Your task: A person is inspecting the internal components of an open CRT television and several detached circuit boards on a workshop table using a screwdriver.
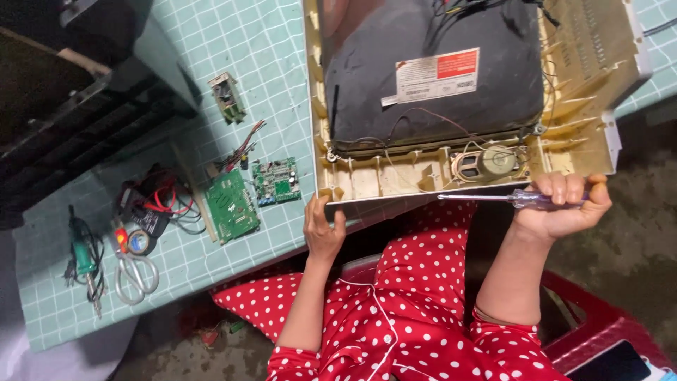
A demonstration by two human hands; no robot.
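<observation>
Screwdriver (518, 200) sits clenched in my right hand (564, 208), its shaft lying level and pointing left along the near rim of the open monitor casing (367, 185), which my left hand (323, 229) grips.

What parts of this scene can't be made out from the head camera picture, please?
- Open television casing, head view: its far side is cut off by the top edge.
- Left hand: fingertips curl over the casing's near rim, so their grip inside is hidden.
- Screwdriver in the right hand: the handle end is covered by the fist.
- Two green circuit boards: components too small to tell.
- Dark unit at top left: too dim to identify.
</observation>
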